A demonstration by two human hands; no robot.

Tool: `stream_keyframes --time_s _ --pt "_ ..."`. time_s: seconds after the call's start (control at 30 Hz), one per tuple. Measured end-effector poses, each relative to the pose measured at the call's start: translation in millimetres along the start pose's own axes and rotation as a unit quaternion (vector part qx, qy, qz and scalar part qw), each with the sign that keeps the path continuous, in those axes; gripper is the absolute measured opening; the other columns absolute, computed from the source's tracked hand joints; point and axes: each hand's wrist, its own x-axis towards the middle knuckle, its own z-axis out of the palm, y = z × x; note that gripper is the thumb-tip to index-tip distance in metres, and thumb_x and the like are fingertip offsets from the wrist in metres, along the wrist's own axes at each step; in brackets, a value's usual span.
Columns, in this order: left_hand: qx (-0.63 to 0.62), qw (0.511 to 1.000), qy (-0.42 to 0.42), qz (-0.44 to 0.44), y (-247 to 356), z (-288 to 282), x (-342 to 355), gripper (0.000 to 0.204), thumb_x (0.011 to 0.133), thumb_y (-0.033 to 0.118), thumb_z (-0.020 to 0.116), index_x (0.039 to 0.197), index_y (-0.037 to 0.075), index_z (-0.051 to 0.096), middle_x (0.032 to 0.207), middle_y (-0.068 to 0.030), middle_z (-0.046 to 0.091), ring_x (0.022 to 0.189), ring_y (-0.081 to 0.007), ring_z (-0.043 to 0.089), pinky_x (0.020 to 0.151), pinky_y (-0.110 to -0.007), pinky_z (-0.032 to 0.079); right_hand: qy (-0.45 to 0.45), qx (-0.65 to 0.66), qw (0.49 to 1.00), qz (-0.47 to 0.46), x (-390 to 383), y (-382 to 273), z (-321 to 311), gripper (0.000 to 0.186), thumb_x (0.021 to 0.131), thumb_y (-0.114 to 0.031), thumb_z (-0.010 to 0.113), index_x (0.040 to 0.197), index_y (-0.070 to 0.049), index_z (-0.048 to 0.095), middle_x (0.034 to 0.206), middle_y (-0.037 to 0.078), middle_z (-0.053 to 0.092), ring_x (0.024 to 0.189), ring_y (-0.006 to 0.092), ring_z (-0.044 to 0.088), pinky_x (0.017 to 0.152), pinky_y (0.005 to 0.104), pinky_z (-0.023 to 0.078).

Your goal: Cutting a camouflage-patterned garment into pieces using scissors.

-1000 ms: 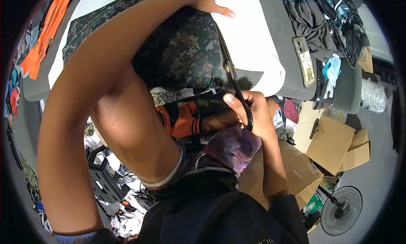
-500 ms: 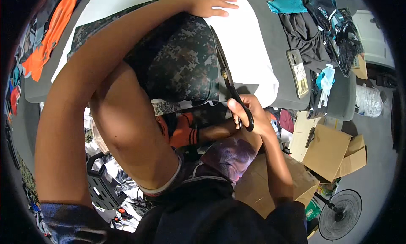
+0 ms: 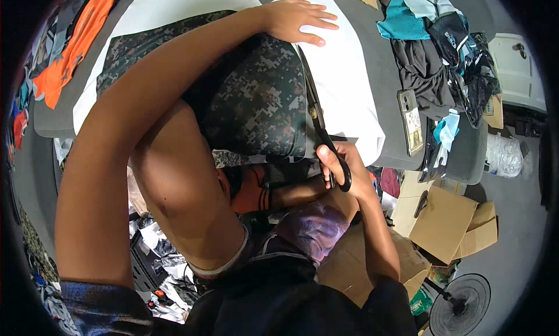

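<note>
Dark digital-camouflage fabric (image 3: 250, 97) lies over a white sheet (image 3: 343, 74) on a grey padded surface. My left hand (image 3: 297, 22) rests palm down at the far edge of the fabric, fingers spread across the white sheet. Black-handled scissors (image 3: 317, 118) are gripped in my right hand (image 3: 343, 167), thumb and fingers through the handle loops. Their blades point away from me along the right edge of the camouflage fabric, and the tips reach close to my left hand. Whether the blades are apart is hard to see.
A phone (image 3: 411, 122) lies right of the sheet, beside dark grey clothing (image 3: 422, 68) and teal fabric (image 3: 402, 22). Orange cloth (image 3: 75, 51) lies at the far left. Open cardboard boxes (image 3: 445, 222) and a fan (image 3: 460, 304) stand on the floor at right. My bent knee (image 3: 174, 167) is near the fabric.
The whole view has shifted slightly, so the table and fabric appear a little lower. Both hands keep about the same pose, the left still flat and the right still holding the scissors.
</note>
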Motion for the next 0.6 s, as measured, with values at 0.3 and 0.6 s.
stream_keyframes --time_s 0.3,0.6 --pt "0.006 1.0 -0.024 -0.011 2.5 -2.0 2.4 0.052 0.095 0.051 0.044 0.141 0.027 0.041 0.15 0.0055 0.033 0.139 -0.0187 0.027 0.115 -0.04 0.019 0.008 0.002 1.0 -0.001 0.5 -0.4 -1.6 0.047 0.091 -0.044 0.057 0.063 -0.007 0.05 0.05 0.003 0.05 0.04 0.0104 0.045 0.042 0.0222 0.039" --pt "0.006 1.0 -0.024 -0.015 3.5 -3.9 0.7 0.052 0.095 0.051 0.044 0.141 0.028 0.041 0.149 0.0057 0.034 0.139 -0.0183 0.028 0.116 -0.04 0.018 0.019 -0.015 1.0 -0.003 -0.1 0.6 -3.8 0.046 0.09 -0.043 0.059 0.063 -0.008 0.049 0.049 0.002 0.048 0.04 0.0097 0.044 0.041 0.0219 0.038"
